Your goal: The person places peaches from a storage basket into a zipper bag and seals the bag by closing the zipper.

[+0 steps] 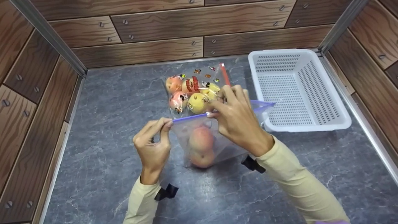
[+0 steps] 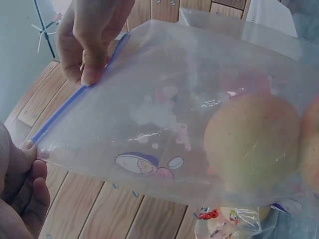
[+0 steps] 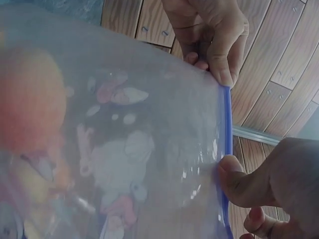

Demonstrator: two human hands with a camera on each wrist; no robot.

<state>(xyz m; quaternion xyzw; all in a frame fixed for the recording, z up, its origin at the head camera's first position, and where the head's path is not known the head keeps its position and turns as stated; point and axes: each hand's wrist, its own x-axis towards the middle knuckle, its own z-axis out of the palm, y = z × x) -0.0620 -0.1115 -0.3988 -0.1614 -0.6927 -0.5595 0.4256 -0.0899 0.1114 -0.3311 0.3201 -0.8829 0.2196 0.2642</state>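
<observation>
A clear zip bag (image 1: 183, 133) with a blue-purple zip strip and printed cartoon figures hangs between both hands, two peaches (image 1: 201, 140) lying one above the other inside it. At the strip's left end, my left hand (image 1: 154, 140) pinches the corner between thumb and fingers. My right hand (image 1: 238, 116) pinches the strip near its middle, thumb and fingertips on the zip (image 3: 227, 124). To the right of that hand the strip parts into two edges, toward the basket. Through the film in the left wrist view a peach (image 2: 251, 142) shows large and pale.
Behind the hands lies another clear printed bag (image 1: 214, 73) with a red zip slider, filled with several pink and yellow fruits (image 1: 197, 102). A white perforated basket (image 1: 300, 90) stands at right. Wood-patterned walls (image 1: 161, 26) enclose the grey marbled table (image 1: 102, 124).
</observation>
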